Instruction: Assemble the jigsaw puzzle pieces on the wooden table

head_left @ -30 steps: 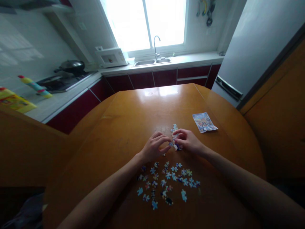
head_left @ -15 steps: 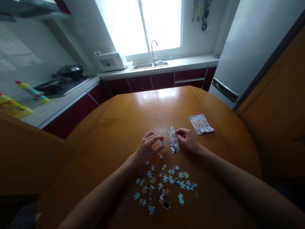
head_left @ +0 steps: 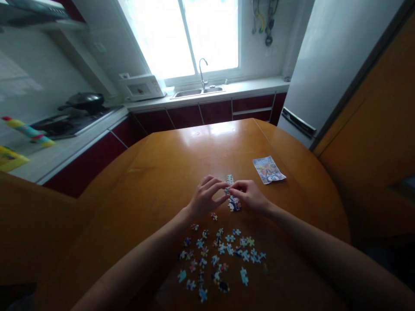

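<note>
Above the joined strip of jigsaw puzzle (head_left: 234, 204), the fingertips of both hands meet. My left hand (head_left: 205, 198) pinches a small light-blue puzzle piece (head_left: 227, 190) between thumb and fingers. My right hand (head_left: 251, 195) comes in from the other side, its thumb and index finger closed at that piece's edge. The fingers cover the middle of the strip. One loose piece (head_left: 214, 216) lies just below my left hand. Nearer to me, several loose puzzle pieces (head_left: 229, 249) are scattered over the table, mostly blue and white, some dark or reddish.
A creased picture sheet (head_left: 269, 169) lies on the wooden table (head_left: 175, 160), to the right beyond my right hand. Behind the table are a counter with a sink (head_left: 188, 93), a microwave (head_left: 142, 87) and a wok (head_left: 86, 101) on the stove. A fridge (head_left: 327, 65) stands at right.
My left hand has carried the puzzle piece right, over the strip. My right hand has shifted from the strip's right edge to meet it. The view has turned slightly right.
</note>
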### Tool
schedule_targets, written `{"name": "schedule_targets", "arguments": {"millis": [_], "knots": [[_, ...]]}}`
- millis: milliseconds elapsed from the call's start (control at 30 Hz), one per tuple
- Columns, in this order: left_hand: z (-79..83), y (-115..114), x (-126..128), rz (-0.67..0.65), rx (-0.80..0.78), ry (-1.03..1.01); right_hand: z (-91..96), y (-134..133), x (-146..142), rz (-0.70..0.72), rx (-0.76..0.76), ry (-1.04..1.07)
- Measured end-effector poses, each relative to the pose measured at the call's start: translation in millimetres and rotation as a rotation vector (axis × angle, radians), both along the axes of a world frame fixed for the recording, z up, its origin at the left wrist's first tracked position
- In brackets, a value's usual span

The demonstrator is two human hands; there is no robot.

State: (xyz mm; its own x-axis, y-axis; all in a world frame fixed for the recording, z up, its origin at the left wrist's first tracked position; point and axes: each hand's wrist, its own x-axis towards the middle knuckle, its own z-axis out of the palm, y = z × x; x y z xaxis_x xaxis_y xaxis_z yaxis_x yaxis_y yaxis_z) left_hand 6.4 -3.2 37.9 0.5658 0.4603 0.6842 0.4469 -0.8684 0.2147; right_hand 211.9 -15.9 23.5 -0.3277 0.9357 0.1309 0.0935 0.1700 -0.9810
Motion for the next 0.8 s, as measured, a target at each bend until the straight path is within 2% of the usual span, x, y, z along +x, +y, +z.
{"name": "schedule_targets", "arguments": {"millis": [167, 267, 467, 800], "knots": [[-6.9, 1, 3, -0.018, -0.055, -0.002, 0.8, 6, 5, -0.010, -0.036, 0.089], [-8.6, 2, 0, 0.012, -0.105, -0.033, 1.4, 5, 4, 0.012, -0.017, 0.063], [-13.7, 4, -2, -0.070, -0.107, -0.056, 2.8, 4, 4, 0.050, -0.020, 0.014], [-16.2, 0, 0, -0.004, -0.153, -0.203, -5.5, 8, 6, 0.064, -0.088, 0.010]]}}
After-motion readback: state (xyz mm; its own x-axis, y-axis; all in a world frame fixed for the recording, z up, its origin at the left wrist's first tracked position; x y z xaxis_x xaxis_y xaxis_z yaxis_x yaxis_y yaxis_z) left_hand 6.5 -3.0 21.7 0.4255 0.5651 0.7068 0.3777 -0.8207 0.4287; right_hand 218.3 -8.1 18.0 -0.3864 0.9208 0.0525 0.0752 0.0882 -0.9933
